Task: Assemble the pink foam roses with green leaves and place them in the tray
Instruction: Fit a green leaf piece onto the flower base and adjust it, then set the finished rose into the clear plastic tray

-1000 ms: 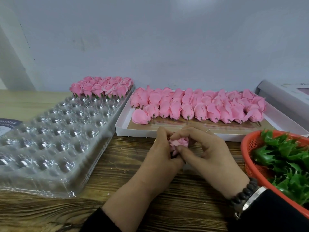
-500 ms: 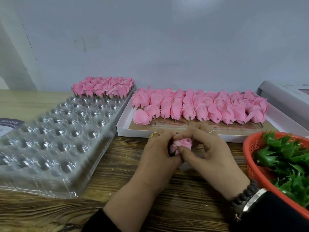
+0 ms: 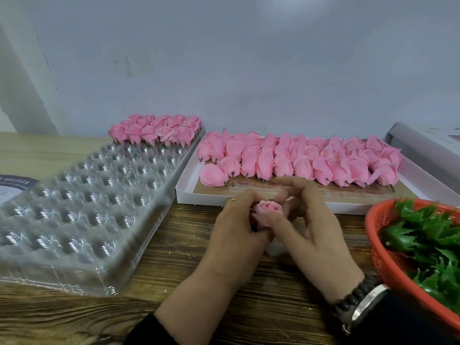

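1. The wooden counter (image 3: pixel 174 290) carries everything, set against a pale wall.
2. A clear plastic tray (image 3: pixel 82 215) of round cells lies at the left; finished roses (image 3: pixel 154 130) fill only its far rows, their green leaves showing beneath.
3. A shallow white box (image 3: pixel 323 204) sits just right of the tray, holding rows of pink foam rose heads (image 3: pixel 298 160) lying on their sides.
4. An orange basket (image 3: pixel 383 255) at the right edge holds a heap of green leaves (image 3: pixel 433 235).
5. The left hand (image 3: pixel 234 235) has its grip curled around one pink rose (image 3: pixel 268 212), held above the counter just in front of the box.
6. The right hand (image 3: pixel 316 227) pinches the same rose from the other side, fingertips on its petals.
7. A gold ring (image 3: pixel 232 201) sits on a left finger; dark beads (image 3: pixel 348 301) circle the right wrist.
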### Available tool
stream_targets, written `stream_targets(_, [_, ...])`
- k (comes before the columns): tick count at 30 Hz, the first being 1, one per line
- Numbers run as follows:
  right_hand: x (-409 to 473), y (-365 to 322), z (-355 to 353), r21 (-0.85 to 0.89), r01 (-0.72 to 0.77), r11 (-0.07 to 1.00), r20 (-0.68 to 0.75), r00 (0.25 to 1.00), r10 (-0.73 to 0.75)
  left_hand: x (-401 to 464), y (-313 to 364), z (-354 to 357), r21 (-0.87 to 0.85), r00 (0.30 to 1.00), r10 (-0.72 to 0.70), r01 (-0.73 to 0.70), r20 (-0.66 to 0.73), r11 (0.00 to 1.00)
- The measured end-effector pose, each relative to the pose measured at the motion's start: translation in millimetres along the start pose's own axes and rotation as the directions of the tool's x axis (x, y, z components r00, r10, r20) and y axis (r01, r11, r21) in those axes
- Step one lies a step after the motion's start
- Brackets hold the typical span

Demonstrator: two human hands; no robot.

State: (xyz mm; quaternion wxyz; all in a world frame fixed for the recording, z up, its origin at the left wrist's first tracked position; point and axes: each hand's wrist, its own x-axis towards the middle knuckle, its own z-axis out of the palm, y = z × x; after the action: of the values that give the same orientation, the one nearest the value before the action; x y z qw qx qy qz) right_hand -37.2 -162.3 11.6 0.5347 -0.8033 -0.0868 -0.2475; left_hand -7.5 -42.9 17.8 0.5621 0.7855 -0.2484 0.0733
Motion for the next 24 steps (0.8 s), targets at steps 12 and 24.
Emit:
stream_targets(12, [0, 13, -8, -0.123, -0.053, 0.991, 0.095, 0.993, 0.065, 15, 7, -45, -0.092, 0.982, -0.032, 0.015, -0.184, 0.996])
stream_targets(24, [7, 9, -5, -0.095, -0.185, 0.978, 0.193, 0.96, 0.2, 104, -35, -217, 0.098, 0.86, -0.059, 0.125, -0.508, 0.987])
